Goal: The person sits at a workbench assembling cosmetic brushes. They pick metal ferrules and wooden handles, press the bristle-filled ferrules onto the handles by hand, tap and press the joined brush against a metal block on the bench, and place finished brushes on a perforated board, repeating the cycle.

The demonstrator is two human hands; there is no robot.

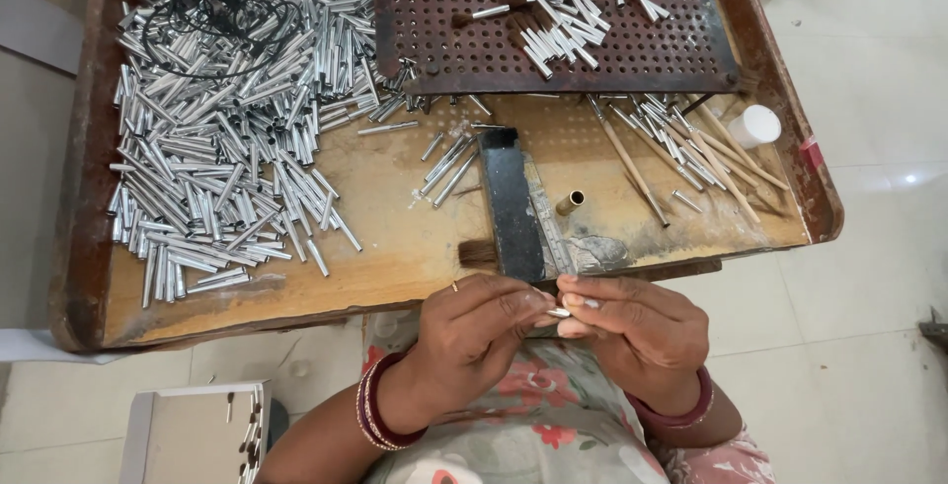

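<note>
— Across the desk (395,247), what takes up most room?

— Its wooden top, raised rim all round. Next largest is the heap of silver tubes (227,138) on the left, with a loop of black wire (222,15) lying on it. At the far edge sits a rusty perforated plate (553,40) carrying more tubes and some dark bristle tufts.

— And in the middle?

— A black bar (511,202) lies lengthwise, a small brass tube (570,202) just beside it. To the right are thin wooden sticks (691,153) and a white cap (755,125).

— The hands?

— Both are at the near edge, fingertips meeting. The left hand (474,331) is curled and the right hand (632,331) is curled too, the two pinching one small silver ferrule (560,312) between them, just below the bar's near end.

— On the floor?

— A white box (193,435), lower left, with a few brush pieces along its edge.
</note>
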